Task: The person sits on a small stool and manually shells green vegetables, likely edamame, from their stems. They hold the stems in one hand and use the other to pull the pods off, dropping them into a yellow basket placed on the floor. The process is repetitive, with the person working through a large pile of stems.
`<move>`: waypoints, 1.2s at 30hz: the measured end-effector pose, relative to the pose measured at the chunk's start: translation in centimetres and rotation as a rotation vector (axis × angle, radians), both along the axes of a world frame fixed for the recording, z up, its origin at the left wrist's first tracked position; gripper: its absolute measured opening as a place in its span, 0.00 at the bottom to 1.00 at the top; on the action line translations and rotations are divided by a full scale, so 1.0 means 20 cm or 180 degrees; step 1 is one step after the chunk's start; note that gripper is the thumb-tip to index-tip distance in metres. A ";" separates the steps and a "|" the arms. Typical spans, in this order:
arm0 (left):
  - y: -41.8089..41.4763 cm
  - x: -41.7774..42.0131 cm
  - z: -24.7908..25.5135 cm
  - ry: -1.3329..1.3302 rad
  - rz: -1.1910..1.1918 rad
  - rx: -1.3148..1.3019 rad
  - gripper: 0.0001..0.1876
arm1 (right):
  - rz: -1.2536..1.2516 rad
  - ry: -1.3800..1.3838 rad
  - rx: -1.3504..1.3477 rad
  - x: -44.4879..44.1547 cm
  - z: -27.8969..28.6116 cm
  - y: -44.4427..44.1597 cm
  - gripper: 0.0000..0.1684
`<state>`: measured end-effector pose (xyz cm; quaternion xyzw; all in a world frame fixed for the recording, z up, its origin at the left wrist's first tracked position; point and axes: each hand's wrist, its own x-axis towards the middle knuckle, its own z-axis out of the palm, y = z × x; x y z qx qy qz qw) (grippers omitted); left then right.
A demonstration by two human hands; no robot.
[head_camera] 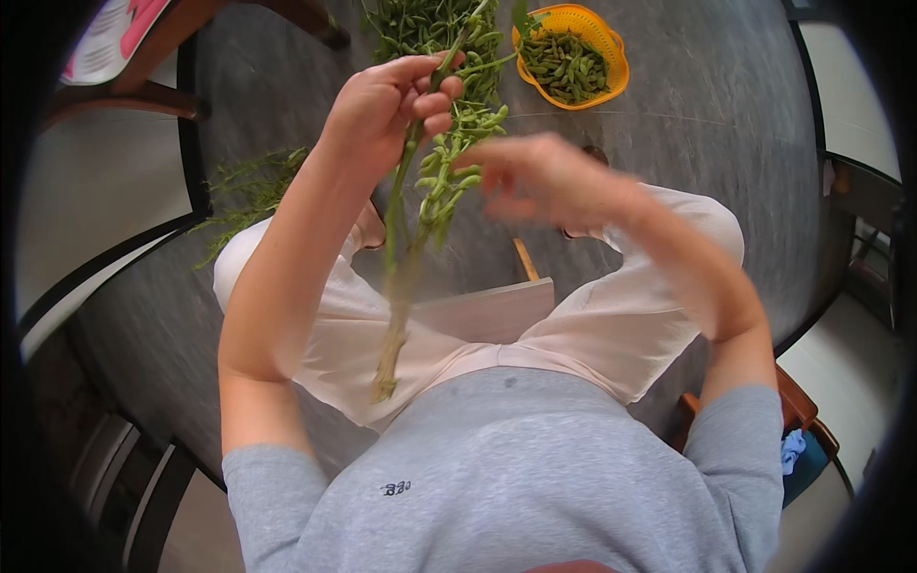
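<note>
My left hand (408, 100) is closed around the green stem of a soybean plant (401, 286), whose brown root end hangs down over my lap. Clusters of green pods grow along its branches. Blurred by motion, my right hand (537, 175) is just right of the pods; whether its fingertips hold a pod cannot be told. Beyond my hands lies a pile of green soybean plants (423, 29) with many pods. To the right of that pile is an orange plastic basket (617, 54) holding loose green pods (573, 68).
Stripped-looking stalks (251, 186) lie on the grey floor beside my left knee. A low wooden stool (494, 308) shows between my legs. Wooden chair legs (157, 100) stand at the upper left, and a wooden chair (795, 401) is behind my right elbow.
</note>
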<state>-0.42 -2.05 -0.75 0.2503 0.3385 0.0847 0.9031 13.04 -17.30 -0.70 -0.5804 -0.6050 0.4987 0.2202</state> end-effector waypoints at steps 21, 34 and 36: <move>0.26 0.10 0.02 -0.0124 -0.1150 0.2676 0.20 | -0.2003 0.1851 0.1478 0.34 0.21 0.06 0.11; 0.08 0.14 0.02 0.0089 -0.1623 0.3185 0.27 | -0.2350 0.1732 0.1581 0.42 0.26 0.07 0.13; 0.07 0.15 0.03 0.0354 -0.1707 0.3259 0.24 | -0.2390 0.1712 0.1497 0.42 0.24 0.09 0.14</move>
